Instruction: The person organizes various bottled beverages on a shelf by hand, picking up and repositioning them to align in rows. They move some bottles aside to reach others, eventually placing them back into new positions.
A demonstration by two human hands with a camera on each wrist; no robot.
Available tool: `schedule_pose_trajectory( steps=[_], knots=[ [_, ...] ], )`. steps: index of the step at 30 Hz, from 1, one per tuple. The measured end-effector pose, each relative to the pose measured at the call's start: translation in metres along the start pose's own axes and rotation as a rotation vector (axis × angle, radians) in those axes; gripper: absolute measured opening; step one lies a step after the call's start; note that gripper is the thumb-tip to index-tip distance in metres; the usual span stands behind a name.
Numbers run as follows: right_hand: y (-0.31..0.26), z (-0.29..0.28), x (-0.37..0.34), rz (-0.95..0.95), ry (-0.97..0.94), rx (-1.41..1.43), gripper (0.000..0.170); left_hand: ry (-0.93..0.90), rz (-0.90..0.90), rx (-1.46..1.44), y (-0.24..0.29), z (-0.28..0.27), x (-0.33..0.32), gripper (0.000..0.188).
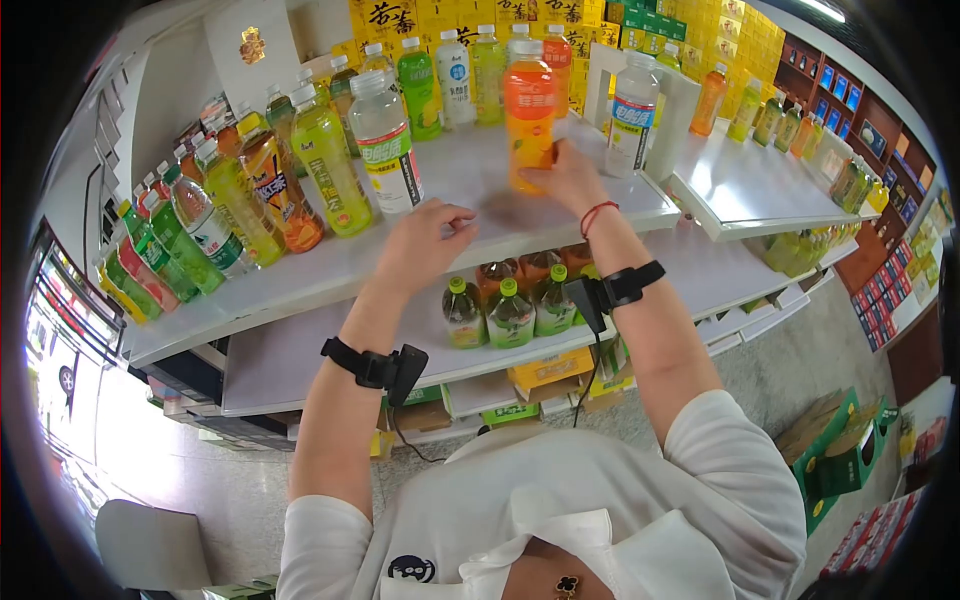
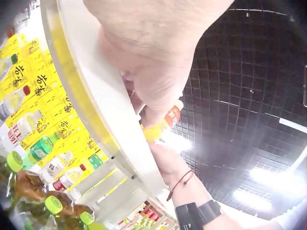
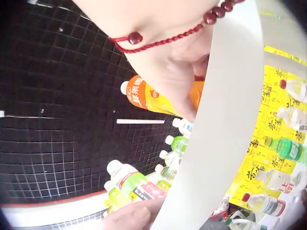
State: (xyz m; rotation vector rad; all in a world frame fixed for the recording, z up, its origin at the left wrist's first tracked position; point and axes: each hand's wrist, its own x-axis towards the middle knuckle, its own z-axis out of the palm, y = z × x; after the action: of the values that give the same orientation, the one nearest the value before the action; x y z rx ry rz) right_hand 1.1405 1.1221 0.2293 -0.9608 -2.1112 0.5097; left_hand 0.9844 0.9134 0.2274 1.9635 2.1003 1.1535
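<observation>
An orange bottle with a white cap (image 1: 531, 115) stands upright on the upper shelf (image 1: 470, 215), and the right hand (image 1: 572, 180) grips it low on its right side. In the right wrist view the right hand (image 3: 168, 72) partly covers the orange bottle (image 3: 146, 96). The left hand (image 1: 425, 245) is at the shelf's front edge with loosely bent fingers, holding nothing, just below a clear bottle with a green and white label (image 1: 385, 150). In the left wrist view the left hand (image 2: 148, 57) hides part of the orange bottle (image 2: 168, 120).
Several drink bottles line the shelf's left side, such as a dark orange tea bottle (image 1: 280, 195). A clear bottle (image 1: 632, 115) stands right of the right hand. Green-capped bottles (image 1: 509, 315) sit on the shelf below. A second shelf (image 1: 760, 190) adjoins at the right.
</observation>
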Motion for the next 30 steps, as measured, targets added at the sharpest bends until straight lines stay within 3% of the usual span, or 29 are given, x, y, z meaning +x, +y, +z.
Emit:
schedule_pose_trajectory(
  steps=[5,9,30],
  knots=[
    [-0.035,0.041,-0.008,-0.098,-0.015,0.113,0.064,-0.031,-0.001,-0.022,-0.001,-0.003,0.000,0.030],
    [-0.056,0.051,-0.015,-0.058,-0.038,0.177,0.065,-0.048,0.007,-0.022,-0.002,-0.005,0.000,0.031],
    [-0.058,0.063,-0.015,-0.194,-0.026,0.107,0.065,0.005,0.092,0.008,-0.013,0.007,0.003,0.028]
  ],
)
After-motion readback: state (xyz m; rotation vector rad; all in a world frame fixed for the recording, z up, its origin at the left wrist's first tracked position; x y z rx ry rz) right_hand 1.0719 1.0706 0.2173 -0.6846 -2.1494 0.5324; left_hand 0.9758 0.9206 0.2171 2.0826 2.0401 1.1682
